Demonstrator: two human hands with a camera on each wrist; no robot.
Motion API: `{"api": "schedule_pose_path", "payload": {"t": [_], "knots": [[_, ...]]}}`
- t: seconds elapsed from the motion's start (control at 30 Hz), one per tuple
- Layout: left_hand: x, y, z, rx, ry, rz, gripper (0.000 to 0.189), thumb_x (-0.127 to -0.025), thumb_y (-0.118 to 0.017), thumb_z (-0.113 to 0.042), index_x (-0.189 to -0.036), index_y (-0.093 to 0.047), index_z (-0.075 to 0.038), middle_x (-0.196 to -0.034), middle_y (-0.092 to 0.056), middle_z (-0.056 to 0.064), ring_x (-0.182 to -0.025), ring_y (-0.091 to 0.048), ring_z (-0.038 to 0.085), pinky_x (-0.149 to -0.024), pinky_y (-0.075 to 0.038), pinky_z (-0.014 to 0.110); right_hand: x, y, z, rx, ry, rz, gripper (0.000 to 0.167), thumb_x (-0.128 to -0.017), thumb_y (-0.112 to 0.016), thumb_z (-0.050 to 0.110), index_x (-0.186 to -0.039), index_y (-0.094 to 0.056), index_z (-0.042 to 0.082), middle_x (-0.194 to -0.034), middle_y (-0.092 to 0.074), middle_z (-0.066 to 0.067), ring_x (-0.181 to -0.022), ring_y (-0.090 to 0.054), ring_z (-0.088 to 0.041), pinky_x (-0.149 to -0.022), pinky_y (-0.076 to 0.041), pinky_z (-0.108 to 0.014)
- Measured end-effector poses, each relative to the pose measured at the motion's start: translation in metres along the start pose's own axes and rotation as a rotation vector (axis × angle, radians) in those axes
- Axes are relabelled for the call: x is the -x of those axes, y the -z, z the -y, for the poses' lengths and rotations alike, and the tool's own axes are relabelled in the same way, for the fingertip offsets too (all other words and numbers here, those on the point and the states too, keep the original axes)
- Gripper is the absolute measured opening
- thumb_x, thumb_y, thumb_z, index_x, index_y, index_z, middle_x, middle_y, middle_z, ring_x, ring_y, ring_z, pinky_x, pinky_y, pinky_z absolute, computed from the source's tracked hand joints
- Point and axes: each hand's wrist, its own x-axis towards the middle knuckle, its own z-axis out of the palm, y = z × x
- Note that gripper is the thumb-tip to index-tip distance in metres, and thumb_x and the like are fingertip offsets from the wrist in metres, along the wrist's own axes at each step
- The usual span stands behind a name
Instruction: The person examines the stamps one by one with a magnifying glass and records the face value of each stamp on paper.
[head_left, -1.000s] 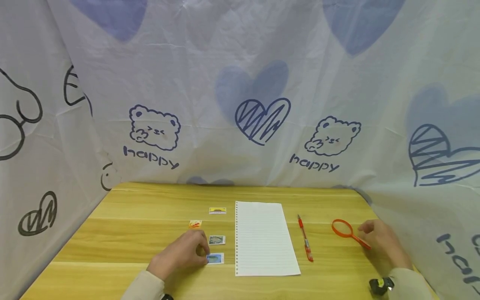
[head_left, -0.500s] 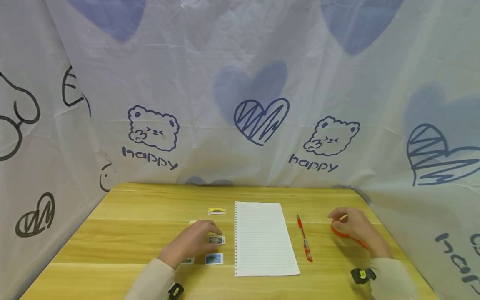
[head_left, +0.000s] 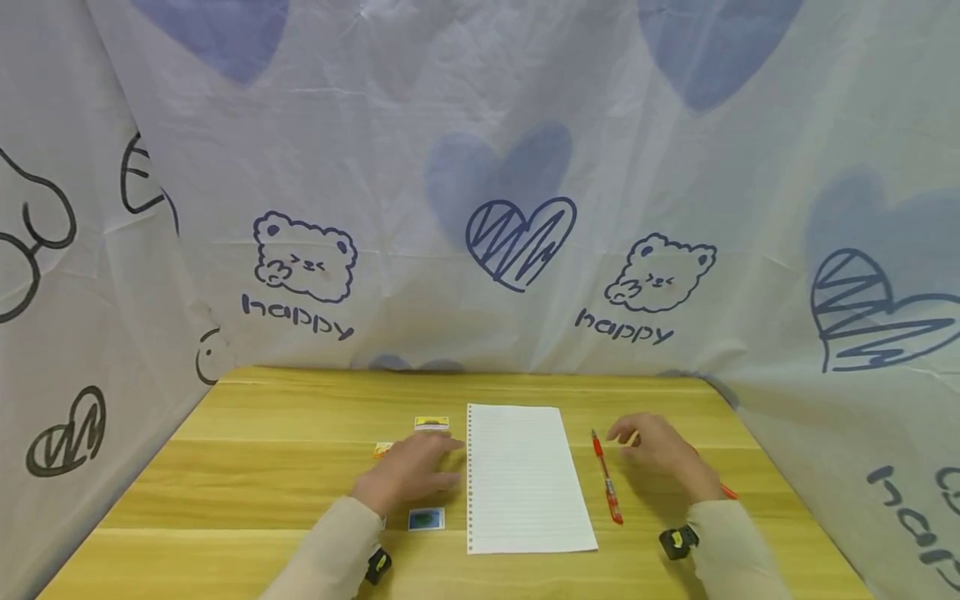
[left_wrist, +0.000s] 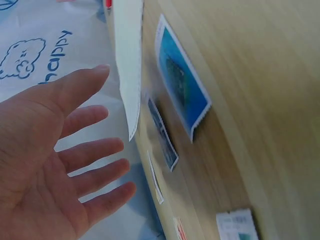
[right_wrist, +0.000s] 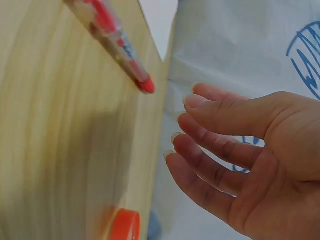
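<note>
Paper (head_left: 528,479) lies between the left hand (head_left: 408,471) and the right hand (head_left: 660,450), its long axis running away from the person. The left hand is nearer, its fingertips just beside the punched edge; whether they touch it cannot be told. On the other side, the pen (head_left: 608,483) lies between paper and right hand, roughly along the same axis, its far tip leaning a little left and lying nearest the right fingertips.

The left hand is spread, fingers parted, pinching nothing. The right hand is loosely curved, thumb near the index finger, also holding nothing and apart from the pen.

The paper is thin, white, ruled and flat, with a row of small holes down its left side. The pen is slim and round, red at both ends, with a see-through printed barrel. Near the left hand lie small, stiff-looking rectangles with white borders: a blue stamp (head_left: 426,519), a yellow stamp (head_left: 432,423) and an orange stamp (head_left: 382,449). The magnifier (right_wrist: 124,226), smooth and orange, is mostly hidden. The table (head_left: 225,467) has a streaked wood grain.
</note>
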Motion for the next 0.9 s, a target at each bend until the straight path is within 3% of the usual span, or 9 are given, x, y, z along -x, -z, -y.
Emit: {"api": "schedule_pose_path", "payload": {"t": [0.2,0.43,0.73,0.9], "knots": [[-0.007,-0.007,-0.003,-0.038,0.066,0.041,0.054,-0.09,-0.079,-0.029,-0.138,-0.065,-0.009,-0.147,-0.06,0.019,-0.138,-0.054,0.041,-0.108,-0.047,0.065,-0.006,-0.01,-0.002,0.005,-0.02,0.052,0.024,-0.081,-0.073,-0.008,-0.101,-0.075,0.005,-0.094,-0.073,-0.013,-0.082,-0.068,-0.023,-0.074,-0.059,-0.042],[-0.01,-0.009,-0.009,-0.132,0.076,0.059,0.056,-0.088,-0.081,-0.035,-0.136,-0.066,-0.01,-0.128,-0.07,0.01,-0.113,-0.067,0.029,-0.091,-0.059,0.051,-0.011,-0.02,-0.003,-0.006,-0.029,0.063,0.026,-0.08,-0.075,-0.009,-0.099,-0.075,0.009,-0.093,-0.072,-0.012,-0.084,-0.068,-0.024,-0.074,-0.057,-0.041],[-0.015,-0.012,-0.009,-0.131,0.098,0.065,0.053,-0.088,-0.082,-0.036,-0.132,-0.069,-0.01,-0.135,-0.07,0.009,-0.126,-0.064,0.032,-0.101,-0.055,0.054,-0.016,-0.026,-0.001,0.041,-0.008,0.069,0.031,-0.078,-0.071,-0.014,-0.096,-0.076,0.01,-0.09,-0.073,-0.01,-0.085,-0.065,-0.023,-0.076,-0.056,-0.042],[-0.018,-0.013,-0.008,-0.133,0.084,0.055,0.048,-0.086,-0.083,-0.035,-0.126,-0.073,-0.011,-0.128,-0.074,0.007,-0.108,-0.068,0.024,-0.09,-0.059,0.046,-0.018,-0.027,-0.001,0.057,0.004,0.071,0.03,-0.078,-0.07,-0.015,-0.096,-0.076,0.009,-0.086,-0.072,-0.008,-0.078,-0.06,-0.018,-0.071,-0.053,-0.035]]}}
